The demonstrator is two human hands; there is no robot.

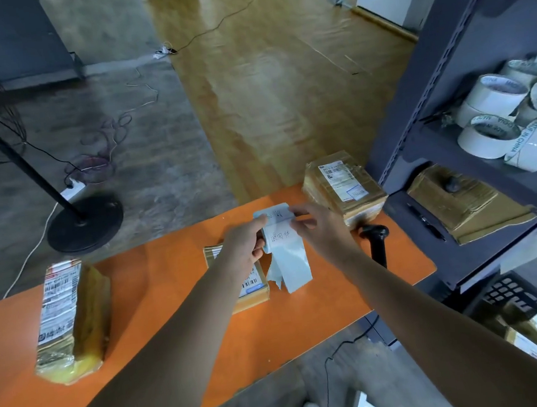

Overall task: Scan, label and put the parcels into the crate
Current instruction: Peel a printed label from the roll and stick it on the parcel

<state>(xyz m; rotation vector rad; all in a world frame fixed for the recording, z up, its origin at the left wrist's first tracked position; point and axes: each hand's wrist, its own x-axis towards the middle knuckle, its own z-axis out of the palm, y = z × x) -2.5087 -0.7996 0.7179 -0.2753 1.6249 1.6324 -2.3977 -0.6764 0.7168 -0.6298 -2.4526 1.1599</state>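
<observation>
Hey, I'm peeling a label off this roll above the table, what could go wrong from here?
1. The label pinched by your right hand could curl and stick to itself or to the loose backing strip hanging under the roll.
2. With the left parcel and the far parcel also out, it could go on the wrong one instead of the middle parcel.

orange table (169,280) | left parcel (70,320) | middle parcel (253,292) | far-right parcel (341,185) | scanner (377,238)
</observation>
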